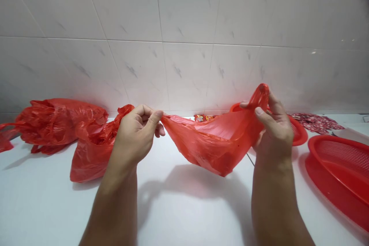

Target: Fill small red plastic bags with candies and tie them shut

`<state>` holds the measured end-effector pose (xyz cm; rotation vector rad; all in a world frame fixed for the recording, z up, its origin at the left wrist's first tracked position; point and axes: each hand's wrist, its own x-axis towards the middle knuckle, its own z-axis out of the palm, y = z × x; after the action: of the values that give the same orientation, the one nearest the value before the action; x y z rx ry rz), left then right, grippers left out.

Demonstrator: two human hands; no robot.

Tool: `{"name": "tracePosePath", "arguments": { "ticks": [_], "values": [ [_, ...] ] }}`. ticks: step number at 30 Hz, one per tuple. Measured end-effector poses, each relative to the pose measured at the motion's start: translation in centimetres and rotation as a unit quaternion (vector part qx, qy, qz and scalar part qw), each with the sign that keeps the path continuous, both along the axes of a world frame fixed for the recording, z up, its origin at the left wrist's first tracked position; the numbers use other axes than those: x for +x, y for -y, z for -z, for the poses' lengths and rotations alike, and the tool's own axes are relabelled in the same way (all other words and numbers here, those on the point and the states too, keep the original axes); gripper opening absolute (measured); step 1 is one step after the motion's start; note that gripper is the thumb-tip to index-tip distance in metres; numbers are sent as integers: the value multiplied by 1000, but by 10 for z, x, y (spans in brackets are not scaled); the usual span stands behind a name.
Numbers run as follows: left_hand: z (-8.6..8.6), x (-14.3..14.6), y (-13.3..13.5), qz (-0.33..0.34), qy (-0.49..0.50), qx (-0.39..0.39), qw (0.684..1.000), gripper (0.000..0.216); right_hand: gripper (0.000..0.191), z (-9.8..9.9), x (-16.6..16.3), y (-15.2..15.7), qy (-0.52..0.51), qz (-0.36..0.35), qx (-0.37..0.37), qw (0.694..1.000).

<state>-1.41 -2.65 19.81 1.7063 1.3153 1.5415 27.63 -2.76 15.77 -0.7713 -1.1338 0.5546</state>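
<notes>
A thin red plastic bag (210, 146) hangs stretched between my two hands above the white table, its middle sagging. My left hand (138, 130) pinches one end of it between thumb and fingers. At the other end, my right hand (273, 119) grips the gathered plastic, thumb in front and fingers partly hidden behind. Just left of my left hand, a crumpled red plastic bag (92, 157) rests on the table, partly covered by my wrist. Whether the held bag has anything inside cannot be made out.
A bundle of red plastic bags (60, 123) lies at the back left. On the right is a red mesh basket (340, 173); another red basket (300, 132) sits behind my right hand. Small red packets (203, 118) and a patterned red cloth (314, 123) lie near the tiled wall (187, 65).
</notes>
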Motion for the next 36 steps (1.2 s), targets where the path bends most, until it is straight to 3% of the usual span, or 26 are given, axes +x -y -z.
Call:
{"name": "tracePosePath", "arguments": {
  "ticks": [3, 7, 11, 13, 17, 20, 23, 25, 28, 31, 36],
  "values": [
    [2, 4, 0, 123, 66, -31, 990, 32, 58, 0, -3, 2, 7, -31, 5, 999],
    [6, 13, 0, 230, 86, -77, 966, 41, 64, -3, -10, 6, 77, -125, -75, 986],
    [9, 25, 4, 234, 16, -66, 970, 35, 57, -6, -29, 9, 147, -319, -175, 920],
    [11, 30, 6, 206, -43, -33, 977, 27, 50, -7, -43, 10, 182, -365, -196, 892],
    [14, 34, 9, 138, -139, 35, 980, 16, 18, -5, -68, 9, 272, -374, -187, 866],
    [14, 33, 8, 146, -159, 34, 976, 16, 41, -1, -75, 8, 289, -390, -202, 851],
    [12, 29, 7, 143, -150, -3, 978, 30, 50, 2, -69, 5, 259, -403, -234, 846],
    [10, 27, 6, 158, -159, -33, 974, 38, 54, 1, -62, 3, 227, -405, -240, 853],
    [9, 25, 7, 178, -189, -60, 964, 28, 57, 2, -53, -1, 179, -391, -237, 871],
    [11, 27, 7, 159, -204, -47, 965, 18, 59, 4, -52, -4, 161, -375, -232, 883],
    [13, 29, 7, 130, -212, -33, 968, 21, 60, 7, -58, -8, 107, -327, -230, 910]
  ]
}}
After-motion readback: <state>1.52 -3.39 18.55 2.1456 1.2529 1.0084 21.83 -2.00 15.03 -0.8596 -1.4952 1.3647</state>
